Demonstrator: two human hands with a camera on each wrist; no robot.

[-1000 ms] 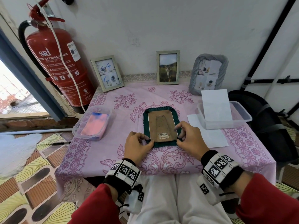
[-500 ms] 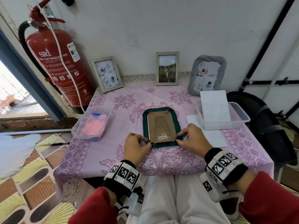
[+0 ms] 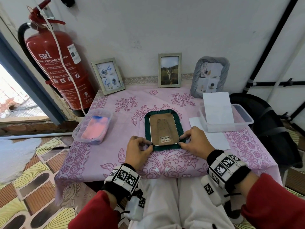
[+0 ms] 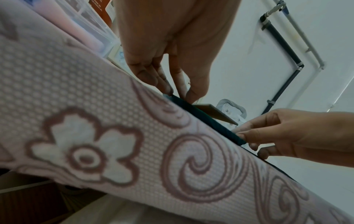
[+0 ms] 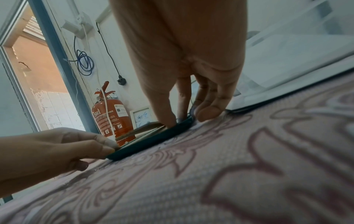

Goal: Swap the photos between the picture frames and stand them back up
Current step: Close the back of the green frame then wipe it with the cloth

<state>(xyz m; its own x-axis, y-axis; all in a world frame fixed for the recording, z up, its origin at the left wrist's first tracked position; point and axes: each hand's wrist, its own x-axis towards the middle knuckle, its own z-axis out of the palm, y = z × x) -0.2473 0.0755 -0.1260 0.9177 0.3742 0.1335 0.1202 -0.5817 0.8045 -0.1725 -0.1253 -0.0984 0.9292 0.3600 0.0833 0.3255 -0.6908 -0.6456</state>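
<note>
A dark green picture frame (image 3: 147, 129) lies face down in the middle of the table, its brown backing board (image 3: 162, 128) facing up. My left hand (image 3: 151, 144) pinches the frame's near-left corner with thumb and curled fingers. At the near-right corner my right hand (image 3: 181, 140) grips it, thumb on the inner edge. The left wrist view shows the green frame's edge (image 4: 206, 119) with the backing board (image 4: 214, 112) raised slightly above it. In the right wrist view my right hand (image 5: 184, 118) straddles the green frame (image 5: 153, 142).
Three frames stand along the wall: a silver frame (image 3: 108, 76), a cat-photo frame (image 3: 169, 70) and a grey frame (image 3: 209, 76). A clear tub (image 3: 244, 116) holds a white sheet (image 3: 217, 108). A tub with pink cloth (image 3: 94, 126) sits left. A fire extinguisher (image 3: 57, 63) stands beside the table.
My right hand has slid down the frame's right side to the near-right corner. The left hand stays at the near-left corner. The frame has barely shifted.
</note>
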